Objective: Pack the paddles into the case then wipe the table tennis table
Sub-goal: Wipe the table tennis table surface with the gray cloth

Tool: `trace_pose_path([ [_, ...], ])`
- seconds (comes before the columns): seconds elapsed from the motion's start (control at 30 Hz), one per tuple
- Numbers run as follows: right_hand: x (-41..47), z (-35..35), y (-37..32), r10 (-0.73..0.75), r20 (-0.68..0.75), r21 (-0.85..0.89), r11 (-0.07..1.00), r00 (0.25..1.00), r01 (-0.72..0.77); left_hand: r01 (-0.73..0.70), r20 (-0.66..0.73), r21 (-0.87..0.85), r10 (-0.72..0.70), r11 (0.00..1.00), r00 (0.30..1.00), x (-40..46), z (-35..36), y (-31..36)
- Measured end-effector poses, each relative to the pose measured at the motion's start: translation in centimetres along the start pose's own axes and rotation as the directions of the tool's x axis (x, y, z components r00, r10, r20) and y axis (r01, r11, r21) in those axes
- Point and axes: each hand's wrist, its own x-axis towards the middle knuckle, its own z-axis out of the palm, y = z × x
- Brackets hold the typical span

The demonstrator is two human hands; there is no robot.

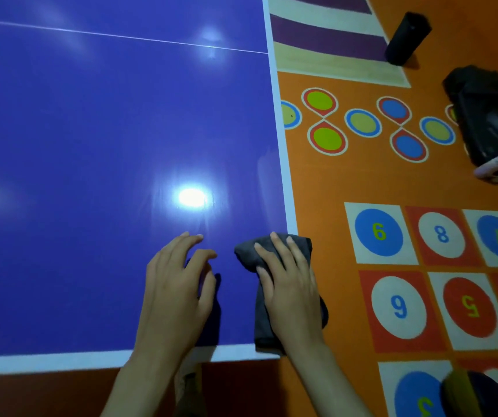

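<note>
L grip (178, 284) | R grip (289, 284) | forearms bare, no sleeves/rings

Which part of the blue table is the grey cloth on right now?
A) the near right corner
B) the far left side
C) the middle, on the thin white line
A: the right hand presses the grey cloth flat at the table's near right corner.

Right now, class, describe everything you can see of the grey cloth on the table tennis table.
The grey cloth is dark, soft-looking fabric, folded or bunched into a long strip. It lies at the near right corner of the blue table tennis table, its far end reaching the white side line and its near end the white end line. The right hand rests flat on it, fingers extended, covering its middle. The left hand is beside it on the table, not touching it.
</note>
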Motion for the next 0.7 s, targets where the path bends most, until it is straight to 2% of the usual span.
trace_pose_path([
  [0.43,27.0,1.7,-0.1,0.056,-0.068,-0.007,0.998,0.996,-0.057,-0.014,0.058,-0.043,0.017,0.999,0.998,11.6,0.4,-4.8],
  [0.57,31.6,1.9,0.0,0.062,-0.071,0.002,0.998,0.996,-0.062,0.009,0.055,-0.052,-0.006,0.999,0.998,12.8,0.3,-6.0],
  [0.7,32.4,2.0,0.1,0.060,-0.080,0.038,0.998,0.995,-0.057,-0.017,0.063,-0.031,0.019,0.999,0.998,12.7,0.5,-6.3],
])
